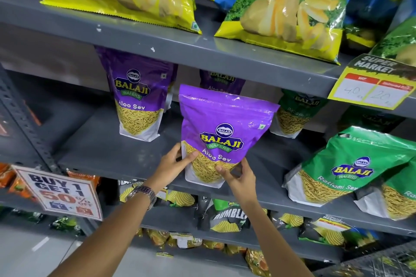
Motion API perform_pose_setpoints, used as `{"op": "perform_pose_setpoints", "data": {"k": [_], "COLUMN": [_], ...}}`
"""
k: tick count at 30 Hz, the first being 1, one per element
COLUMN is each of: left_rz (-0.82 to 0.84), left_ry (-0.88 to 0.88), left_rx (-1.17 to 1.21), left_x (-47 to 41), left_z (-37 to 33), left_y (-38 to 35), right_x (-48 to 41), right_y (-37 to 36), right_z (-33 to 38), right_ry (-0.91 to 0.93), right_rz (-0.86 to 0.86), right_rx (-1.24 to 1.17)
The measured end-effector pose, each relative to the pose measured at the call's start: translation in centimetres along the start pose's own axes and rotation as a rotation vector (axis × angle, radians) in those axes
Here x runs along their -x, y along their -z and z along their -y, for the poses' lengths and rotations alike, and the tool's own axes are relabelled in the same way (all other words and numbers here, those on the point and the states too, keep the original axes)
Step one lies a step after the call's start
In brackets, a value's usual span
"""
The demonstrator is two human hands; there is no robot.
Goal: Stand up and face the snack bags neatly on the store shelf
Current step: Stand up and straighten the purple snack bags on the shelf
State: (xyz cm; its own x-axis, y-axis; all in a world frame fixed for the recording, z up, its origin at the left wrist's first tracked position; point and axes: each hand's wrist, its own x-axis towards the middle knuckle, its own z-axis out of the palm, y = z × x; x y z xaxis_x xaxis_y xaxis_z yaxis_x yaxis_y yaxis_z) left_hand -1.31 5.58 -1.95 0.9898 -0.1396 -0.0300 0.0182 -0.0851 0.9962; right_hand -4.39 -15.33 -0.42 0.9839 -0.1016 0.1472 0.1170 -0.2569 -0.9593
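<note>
A purple Aloo Sev bag stands upright at the front edge of the grey middle shelf, label facing me. My left hand grips its lower left corner and my right hand grips its lower right corner. A second purple Aloo Sev bag stands upright further back on the left. A third purple bag is partly hidden behind the held one. Green Ratlami Sev bags lean tilted on the right of the same shelf, and another green bag stands behind.
Large yellow and blue chip bags lie on the shelf above. A price tag hangs at the upper right edge. A "Buy 1 Get 1" sign sticks out at the lower left. Dark snack bags fill the lower shelves.
</note>
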Motion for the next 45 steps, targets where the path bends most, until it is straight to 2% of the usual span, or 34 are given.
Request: {"op": "perform_pose_setpoints", "data": {"k": [3, 5, 7, 8, 10, 13, 15, 17, 20, 23, 25, 28, 31, 35, 45], "left_rz": [0.008, -0.014, -0.151, -0.238, -0.38, -0.562, -0.663, -0.701, -0.645, -0.47, -0.334, -0.325, -0.281, -0.298, -0.324], "left_ry": [-0.001, -0.028, -0.073, -0.096, -0.152, -0.222, -0.213, -0.14, -0.032, -0.021, -0.034, -0.055, -0.042, -0.007, 0.007], "left_rx": [0.003, 0.013, 0.043, 0.07, 0.104, 0.093, 0.081, 0.034, 0.024, 0.018, 0.046, 0.045, 0.021, -0.048, -0.03], "left_x": [0.1, 0.3, 0.5, 0.6, 0.5, 0.0, -0.9, -2.5, -4.8, -6.1, -6.4, -6.5, -5.7, -3.6, 1.1], "left_z": [-0.1, -0.3, -0.4, -0.4, -0.4, -0.3, -0.1, -0.3, -1.5, -2.5, -2.5, -2.0, -1.7, -0.9, 0.1], "left_y": [-0.1, 0.0, 0.7, 1.5, 4.0, 8.9, 12.1, 14.7, 17.2, 18.4, 18.6, 19.0, 19.7, 20.1, 19.4], "right_x": [0.5, 1.6, 3.6, 4.8, 6.5, 6.2, 3.6, 0.4, -5.5, -10.0, -11.6, -12.1, -11.8, -10.4, -5.0], "right_y": [-0.3, -0.8, -1.6, -2.4, -5.1, -10.5, -14.3, -17.6, -20.6, -21.3, -21.2, -21.0, -21.3, -21.0, -20.0], "right_z": [0.4, 0.3, -0.1, -0.2, -0.2, 0.9, 2.2, 4.0, 6.0, 6.8, 6.5, 5.8, 5.3, 5.6, 6.0], "right_ry": [0.001, 0.035, 0.178, 0.272, 0.404, 0.48, 0.437, 0.27, -0.02, -0.149, -0.12, -0.076, -0.053, -0.103, -0.067], "right_rz": [0.011, -0.163, -0.414, -0.435, -0.246, 0.075, 0.135, 0.149, 0.106, 0.102, 0.164, 0.25, 0.191, 0.184, 0.155], "right_rx": [-0.067, 0.033, 0.173, 0.188, 0.196, 0.264, 0.264, 0.186, 0.026, -0.053, -0.088, -0.087, -0.129, -0.127, -0.054]}}
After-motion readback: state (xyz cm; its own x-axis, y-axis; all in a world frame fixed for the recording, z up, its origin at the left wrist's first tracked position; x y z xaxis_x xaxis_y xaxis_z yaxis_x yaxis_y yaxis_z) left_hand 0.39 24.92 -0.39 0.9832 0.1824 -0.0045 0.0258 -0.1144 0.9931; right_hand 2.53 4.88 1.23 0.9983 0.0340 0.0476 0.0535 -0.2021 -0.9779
